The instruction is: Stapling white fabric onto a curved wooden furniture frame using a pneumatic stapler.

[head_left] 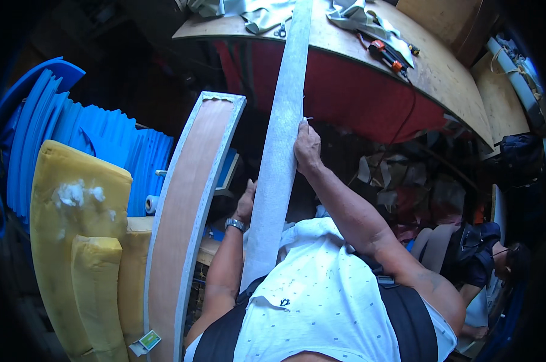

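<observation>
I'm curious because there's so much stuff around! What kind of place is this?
Probably an upholstery or furniture workshop: yellow foam cushions, a fabric-edged wooden panel, and a wooden worktable with scissors. Both hands hold a long grey strip.

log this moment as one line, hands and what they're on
left hand: on grey strip, lower part | right hand: gripping strip edge higher up | strip: long, running up over wooden table | curved wooden panel: beside left hand

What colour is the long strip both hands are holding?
Pale grey-white strip, plain, seen in the head view.
</observation>
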The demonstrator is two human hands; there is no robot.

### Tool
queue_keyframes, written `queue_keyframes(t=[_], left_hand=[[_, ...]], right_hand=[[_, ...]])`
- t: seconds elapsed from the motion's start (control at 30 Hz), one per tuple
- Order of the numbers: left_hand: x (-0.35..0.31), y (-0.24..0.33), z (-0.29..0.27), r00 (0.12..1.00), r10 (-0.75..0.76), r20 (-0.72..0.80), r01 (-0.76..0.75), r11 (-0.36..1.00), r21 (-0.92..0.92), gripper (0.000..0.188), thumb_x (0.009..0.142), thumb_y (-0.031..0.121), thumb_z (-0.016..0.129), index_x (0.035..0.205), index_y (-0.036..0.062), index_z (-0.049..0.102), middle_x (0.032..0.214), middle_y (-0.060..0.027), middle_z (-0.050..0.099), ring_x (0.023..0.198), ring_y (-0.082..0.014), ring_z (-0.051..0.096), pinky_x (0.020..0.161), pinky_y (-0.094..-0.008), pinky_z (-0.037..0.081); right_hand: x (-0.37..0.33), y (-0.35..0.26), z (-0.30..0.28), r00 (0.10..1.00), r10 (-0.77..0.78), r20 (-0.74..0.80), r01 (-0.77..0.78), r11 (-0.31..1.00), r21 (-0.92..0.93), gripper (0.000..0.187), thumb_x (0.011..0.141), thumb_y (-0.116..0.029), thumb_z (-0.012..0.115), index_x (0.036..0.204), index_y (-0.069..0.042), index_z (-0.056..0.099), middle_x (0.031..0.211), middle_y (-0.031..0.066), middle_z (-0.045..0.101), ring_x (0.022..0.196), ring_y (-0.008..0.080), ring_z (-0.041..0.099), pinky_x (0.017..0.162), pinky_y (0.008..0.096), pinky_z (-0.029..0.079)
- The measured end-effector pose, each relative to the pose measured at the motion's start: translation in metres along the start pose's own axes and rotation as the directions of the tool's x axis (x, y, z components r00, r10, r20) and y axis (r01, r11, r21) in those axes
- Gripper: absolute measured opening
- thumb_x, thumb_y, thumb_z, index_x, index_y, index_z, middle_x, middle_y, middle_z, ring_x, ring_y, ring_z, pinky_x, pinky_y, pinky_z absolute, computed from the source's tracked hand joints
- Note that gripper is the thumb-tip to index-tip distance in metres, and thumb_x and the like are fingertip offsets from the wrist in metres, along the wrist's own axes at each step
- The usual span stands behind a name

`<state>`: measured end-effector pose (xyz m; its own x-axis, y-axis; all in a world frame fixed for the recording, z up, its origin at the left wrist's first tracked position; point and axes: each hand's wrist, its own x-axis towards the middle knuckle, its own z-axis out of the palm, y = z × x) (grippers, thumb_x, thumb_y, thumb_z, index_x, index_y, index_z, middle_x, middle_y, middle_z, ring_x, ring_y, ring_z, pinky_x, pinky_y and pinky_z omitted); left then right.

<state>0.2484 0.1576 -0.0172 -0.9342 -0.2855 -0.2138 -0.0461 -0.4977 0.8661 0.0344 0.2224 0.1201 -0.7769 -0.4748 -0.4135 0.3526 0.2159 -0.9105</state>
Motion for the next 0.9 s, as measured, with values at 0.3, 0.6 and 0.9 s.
queue_keyframes(t=[0.3, 0.6, 0.9], left_hand=[[0.097, 0.047, -0.012, 1.000, -0.003, 0.009, 0.003, 1.000, 0.020, 0.057, 0.107, 0.049, 0.034, 0.147, 0.0093, 0.043, 0.130, -0.0113, 0.060, 0.118, -0.0207, 0.060, 0.097, -0.0414, 0.051], [0.292, 0.170, 0.011, 0.940, 0.340, 0.031, -0.313, 0.821, 0.477, 0.059, 0.108, 0.029, 0.031, 0.157, -0.0030, 0.019, 0.162, -0.0186, 0.028, 0.149, -0.0251, 0.027, 0.122, -0.0345, 0.021], [0.142, 0.161, 0.052, 0.911, 0.339, 0.236, -0.193, -0.155, 0.969, 0.065, 0.102, 0.032, 0.044, 0.156, -0.0003, 0.027, 0.164, -0.0221, 0.019, 0.154, -0.0353, 0.014, 0.124, -0.0494, 0.011]], right_hand=[[0.024, 0.022, 0.013, 1.000, 0.010, -0.020, -0.010, 1.000, 0.011, 0.056, 0.108, -0.048, 0.027, 0.127, -0.001, 0.052, 0.107, 0.0192, 0.059, 0.100, 0.0289, 0.064, 0.091, 0.0510, 0.051], [0.050, 0.042, 0.011, 0.995, -0.098, 0.030, 0.099, 0.994, -0.035, 0.050, 0.109, -0.046, 0.030, 0.105, -0.004, 0.056, 0.092, 0.0105, 0.058, 0.092, 0.0199, 0.060, 0.084, 0.0405, 0.049], [0.066, 0.071, 0.034, 0.922, -0.382, 0.068, 0.370, 0.918, 0.140, 0.050, 0.108, -0.046, 0.035, 0.112, -0.001, 0.058, 0.099, 0.0148, 0.067, 0.087, 0.0225, 0.065, 0.078, 0.0378, 0.053]])
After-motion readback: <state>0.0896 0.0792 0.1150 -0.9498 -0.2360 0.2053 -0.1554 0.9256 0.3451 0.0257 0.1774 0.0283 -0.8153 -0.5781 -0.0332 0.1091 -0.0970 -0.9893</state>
